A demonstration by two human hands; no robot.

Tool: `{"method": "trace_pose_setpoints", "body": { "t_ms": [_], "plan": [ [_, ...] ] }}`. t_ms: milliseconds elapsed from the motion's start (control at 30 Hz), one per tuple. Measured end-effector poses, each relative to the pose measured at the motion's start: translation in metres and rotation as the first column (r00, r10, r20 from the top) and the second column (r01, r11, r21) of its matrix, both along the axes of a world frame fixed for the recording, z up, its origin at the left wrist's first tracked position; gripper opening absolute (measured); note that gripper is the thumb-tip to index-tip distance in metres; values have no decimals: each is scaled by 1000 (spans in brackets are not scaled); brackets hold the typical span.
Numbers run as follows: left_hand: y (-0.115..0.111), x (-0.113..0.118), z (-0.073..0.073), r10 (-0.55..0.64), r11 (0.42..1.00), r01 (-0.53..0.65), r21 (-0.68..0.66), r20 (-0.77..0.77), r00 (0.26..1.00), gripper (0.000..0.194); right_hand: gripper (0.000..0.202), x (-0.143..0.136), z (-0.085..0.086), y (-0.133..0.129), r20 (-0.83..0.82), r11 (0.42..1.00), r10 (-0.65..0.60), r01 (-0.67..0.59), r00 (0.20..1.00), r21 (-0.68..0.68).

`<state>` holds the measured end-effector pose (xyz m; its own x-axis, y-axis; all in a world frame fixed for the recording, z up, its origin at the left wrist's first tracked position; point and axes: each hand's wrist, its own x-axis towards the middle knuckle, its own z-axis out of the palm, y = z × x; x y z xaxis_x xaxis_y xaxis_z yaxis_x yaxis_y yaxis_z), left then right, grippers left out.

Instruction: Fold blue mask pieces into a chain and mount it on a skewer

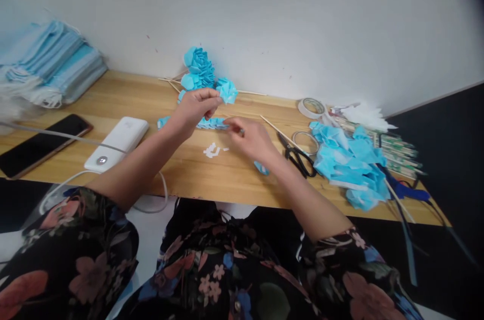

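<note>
My left hand (198,108) is raised over the table, its thumb and fingers pinching a small blue crinkled flower (229,91). Below it lies a row of overlapping blue folded petals (212,123). At the right end of that row, the fingers of my right hand (251,137) are curled and close on a petal, slightly blurred. Small white strips (212,150) are scattered on the wood in front of the row. Against the wall rests a bunch of finished blue flowers (200,65) on thin wooden sticks. Partly under my right forearm is another blue piece (261,168).
Black scissors (300,158), tape rolls (312,107), a heap of blue crinkled pieces (344,158) and a blue glue gun (408,191) lie to the right. On the left are a white power bank (117,143) with a cable, a phone (43,144) and stacked face masks (53,60).
</note>
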<state>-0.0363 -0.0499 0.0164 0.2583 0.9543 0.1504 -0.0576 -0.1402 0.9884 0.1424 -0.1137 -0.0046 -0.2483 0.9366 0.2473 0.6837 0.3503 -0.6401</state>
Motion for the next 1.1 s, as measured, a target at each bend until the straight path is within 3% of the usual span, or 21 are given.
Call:
{"method": "trace_pose_setpoints", "body": {
  "t_ms": [100, 300, 433, 633, 767, 833, 900, 967, 1100],
  "plan": [
    [-4, -1, 0, -32, 999, 33, 10, -39, 999, 11, 15, 23, 10, 11, -260, 987, -159, 154, 952, -39],
    [-8, 9, -1, -62, 997, 67, 39, -111, 992, 8, 24, 37, 22, 12, -543, 994, -103, 66, 834, -87],
    [-12, 16, 1, -81, 995, 89, 48, -164, 983, 8, 24, 37, 24, 11, -586, 995, -102, 78, 804, -66],
    [-12, 27, -1, -98, 993, 107, 46, -172, 980, 12, 16, 46, 25, 14, -558, 995, -96, 89, 824, -40],
    [-4, 32, -2, -57, 995, 68, 66, -160, 986, 26, 19, 65, 30, 10, -579, 982, -145, 187, 802, 13],
    [0, 38, 0, -30, 990, 62, 130, -232, 972, 35, 20, 79, 34, 6, -617, 968, -188, 252, 765, 17],
    [4, 49, 3, -17, 966, 113, 231, -381, 924, 35, 19, 93, 36, 1, -665, 956, -219, 294, 714, 1],
    [8, 65, 5, -11, 911, 239, 336, -560, 828, 30, 21, 104, 35, -3, -714, 950, -239, 310, 658, -32],
    [22, 104, 2, 68, 704, 582, 407, -854, 515, 28, 30, 117, 25, -7, -770, 945, -278, 308, 575, -111]
  ]
}}
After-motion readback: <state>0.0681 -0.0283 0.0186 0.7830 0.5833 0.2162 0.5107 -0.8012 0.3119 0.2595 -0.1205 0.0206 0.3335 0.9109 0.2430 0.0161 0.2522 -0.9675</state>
